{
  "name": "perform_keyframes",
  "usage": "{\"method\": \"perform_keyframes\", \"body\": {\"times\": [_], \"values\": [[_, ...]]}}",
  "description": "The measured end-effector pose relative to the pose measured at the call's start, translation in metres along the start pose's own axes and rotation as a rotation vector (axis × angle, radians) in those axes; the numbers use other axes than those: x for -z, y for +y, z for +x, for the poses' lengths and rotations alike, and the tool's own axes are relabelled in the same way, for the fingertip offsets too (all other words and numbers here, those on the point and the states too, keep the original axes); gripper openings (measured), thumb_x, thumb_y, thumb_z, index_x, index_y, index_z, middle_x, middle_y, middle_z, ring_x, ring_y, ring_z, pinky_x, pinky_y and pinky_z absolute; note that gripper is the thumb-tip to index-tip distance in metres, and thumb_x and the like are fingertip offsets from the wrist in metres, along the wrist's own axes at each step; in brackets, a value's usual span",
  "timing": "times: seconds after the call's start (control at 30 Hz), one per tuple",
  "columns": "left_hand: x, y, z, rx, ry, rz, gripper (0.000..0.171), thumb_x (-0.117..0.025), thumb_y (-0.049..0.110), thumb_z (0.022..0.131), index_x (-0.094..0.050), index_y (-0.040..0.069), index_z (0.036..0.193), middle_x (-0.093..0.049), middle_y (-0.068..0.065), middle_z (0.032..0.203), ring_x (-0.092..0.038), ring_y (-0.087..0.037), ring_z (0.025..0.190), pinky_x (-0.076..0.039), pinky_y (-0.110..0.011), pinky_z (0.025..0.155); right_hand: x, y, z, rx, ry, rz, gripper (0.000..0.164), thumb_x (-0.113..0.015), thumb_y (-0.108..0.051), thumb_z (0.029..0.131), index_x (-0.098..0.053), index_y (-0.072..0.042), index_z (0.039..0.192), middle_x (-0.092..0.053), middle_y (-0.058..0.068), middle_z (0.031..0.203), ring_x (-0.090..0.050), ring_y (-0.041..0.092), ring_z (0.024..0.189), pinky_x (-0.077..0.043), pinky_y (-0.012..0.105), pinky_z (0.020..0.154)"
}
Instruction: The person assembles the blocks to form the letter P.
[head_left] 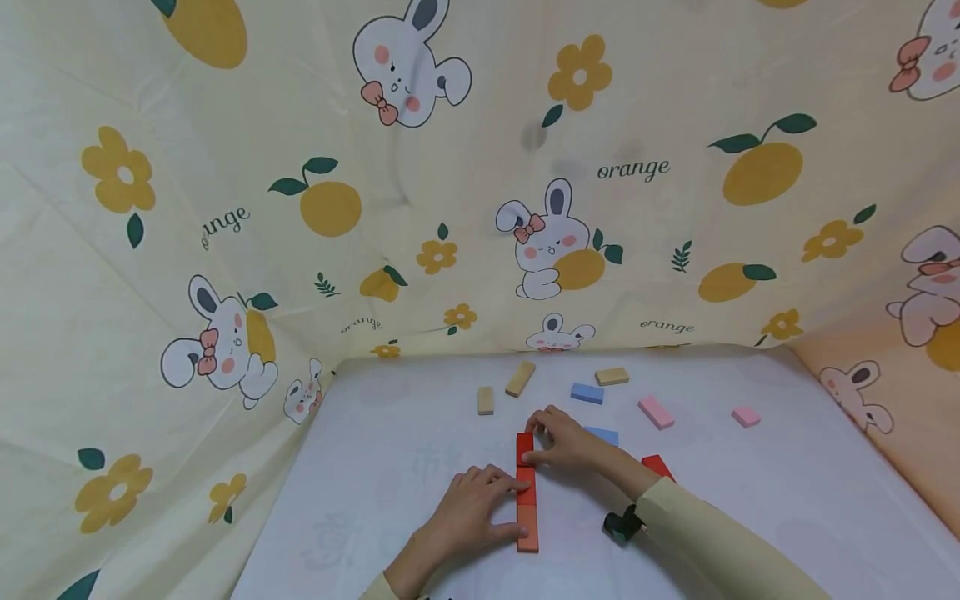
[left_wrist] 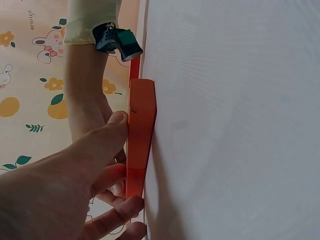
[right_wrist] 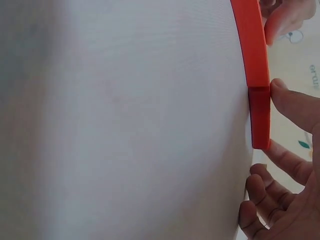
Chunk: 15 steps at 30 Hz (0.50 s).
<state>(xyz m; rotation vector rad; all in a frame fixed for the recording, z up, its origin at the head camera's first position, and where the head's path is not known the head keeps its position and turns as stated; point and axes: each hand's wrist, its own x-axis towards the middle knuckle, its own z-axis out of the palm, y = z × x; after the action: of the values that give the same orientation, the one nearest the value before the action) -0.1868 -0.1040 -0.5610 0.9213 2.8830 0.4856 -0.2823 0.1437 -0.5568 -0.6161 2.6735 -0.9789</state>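
Note:
Three blocks form a straight line on the white table, pointing away from me: an orange-red block (head_left: 529,543) nearest, a red block (head_left: 527,497) in the middle and a darker red block (head_left: 524,442) at the far end. My right hand (head_left: 566,446) holds the far block lengthwise, thumb near its joint with the middle one and index finger at its far end. From the left side, my left hand (head_left: 463,510) touches the row with fairly straight fingers. Its thumb (left_wrist: 118,125) lies against the orange-red block, its index finger against the middle block.
Beyond the hands lie wooden blocks (head_left: 520,379), a blue block (head_left: 587,393) and pink blocks (head_left: 656,412). Another blue block (head_left: 604,436) and a red block (head_left: 657,467) are partly hidden by the right arm. A patterned curtain (head_left: 465,167) hangs around the table (head_left: 375,458).

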Motion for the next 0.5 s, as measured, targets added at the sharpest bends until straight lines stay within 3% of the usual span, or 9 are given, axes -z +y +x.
{"method": "perform_keyframes", "body": {"times": [0.5], "values": [[-0.0021, 0.0002, -0.0011, 0.004, 0.003, -0.008, 0.062, -0.077, 0.069, 0.089, -0.066, 0.04, 0.143, -0.062, 0.01, 0.131, -0.055, -0.015, 0.113, -0.046, -0.041, 0.096, -0.0007, -0.002, -0.0025, 0.026, -0.021, -0.028, 0.044, -0.087, -0.039, 0.092, -0.063, -0.02, 0.123, -0.059, 0.001, 0.118, -0.054, 0.022, 0.108, -0.05, 0.046, 0.093]]}}
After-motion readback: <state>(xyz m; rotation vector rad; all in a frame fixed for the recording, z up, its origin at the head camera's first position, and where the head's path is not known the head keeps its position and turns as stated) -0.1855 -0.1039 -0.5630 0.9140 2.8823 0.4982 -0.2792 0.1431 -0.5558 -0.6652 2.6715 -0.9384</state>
